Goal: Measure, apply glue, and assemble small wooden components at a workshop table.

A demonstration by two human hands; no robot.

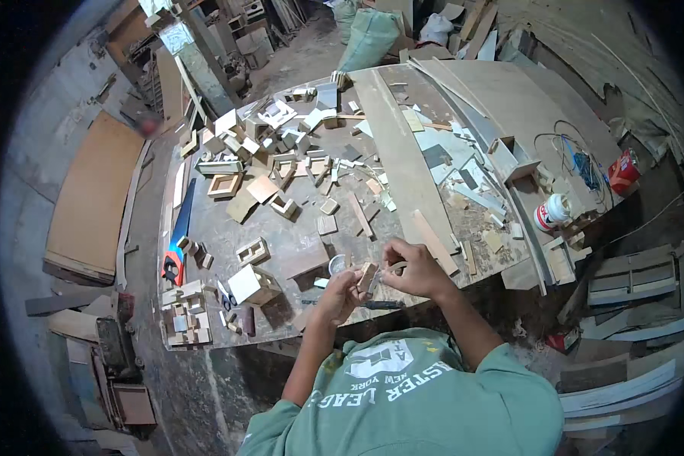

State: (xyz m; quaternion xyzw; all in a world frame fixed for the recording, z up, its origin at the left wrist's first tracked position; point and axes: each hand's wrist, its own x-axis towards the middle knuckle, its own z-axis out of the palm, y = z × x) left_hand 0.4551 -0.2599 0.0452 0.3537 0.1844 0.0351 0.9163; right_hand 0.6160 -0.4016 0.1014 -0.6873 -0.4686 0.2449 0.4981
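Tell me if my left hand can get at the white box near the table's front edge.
Probably yes: the white box stands just left of your left hand, with nothing tall apparent between them. That hand seems to grip a small wooden piece, though, so it may need freeing first.

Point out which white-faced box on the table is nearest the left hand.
The white-faced box just right of the scissors: it stands nearest the left hand, while the others sit farther back on the table.
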